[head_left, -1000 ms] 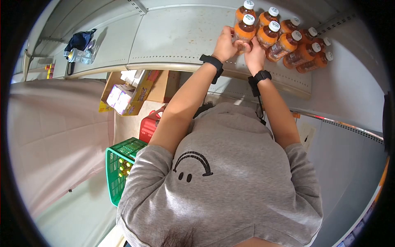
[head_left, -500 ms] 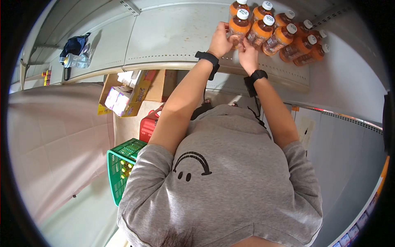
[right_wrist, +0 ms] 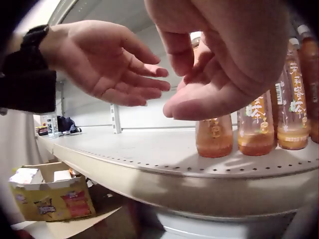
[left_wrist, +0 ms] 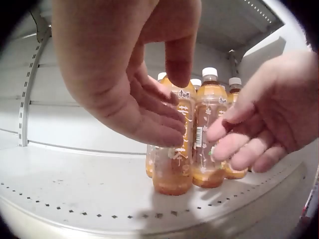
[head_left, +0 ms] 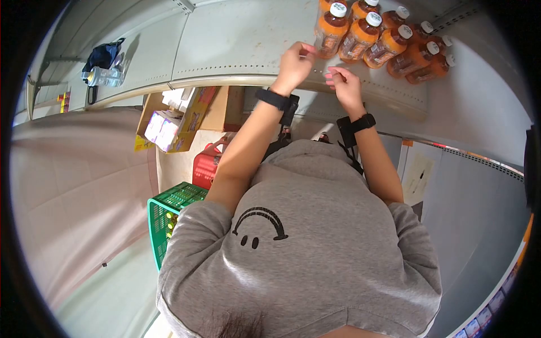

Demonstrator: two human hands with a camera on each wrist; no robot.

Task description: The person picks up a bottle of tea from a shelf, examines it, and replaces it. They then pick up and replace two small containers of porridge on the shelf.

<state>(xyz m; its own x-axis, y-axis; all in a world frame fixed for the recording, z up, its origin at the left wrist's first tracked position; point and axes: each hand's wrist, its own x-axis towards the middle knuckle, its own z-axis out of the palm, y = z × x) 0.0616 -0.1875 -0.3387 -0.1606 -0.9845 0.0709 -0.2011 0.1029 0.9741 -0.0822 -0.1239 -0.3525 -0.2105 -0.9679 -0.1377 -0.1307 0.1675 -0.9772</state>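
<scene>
Bottles of orange-brown tea with white caps stand in rows at the right of the shelf. My left hand (head_left: 295, 66) holds nothing, its fingers loosely bent beside the leftmost front bottle (head_left: 330, 32). In the left wrist view its fingers overlap that bottle's label. The right hand (head_left: 345, 90), empty too, hangs in front of the second front bottle (head_left: 358, 39) near the shelf edge, fingers relaxed. In the right wrist view, the left hand (right_wrist: 107, 64) faces it with palm and spread fingers showing. Part of the back row is hidden behind the front bottles.
The white shelf (head_left: 236, 39) has a raised front lip. A clear bottle (head_left: 105, 77) and a dark blue cloth item (head_left: 105, 56) lie at its left. Below are a yellow carton (head_left: 189, 127), a red basket (head_left: 206, 167) and a green basket (head_left: 155, 236) with yellow-capped bottles.
Both hands have let go of the leftmost front bottle and drawn back from it towards the shelf edge. That bottle now stands by itself in the row.
</scene>
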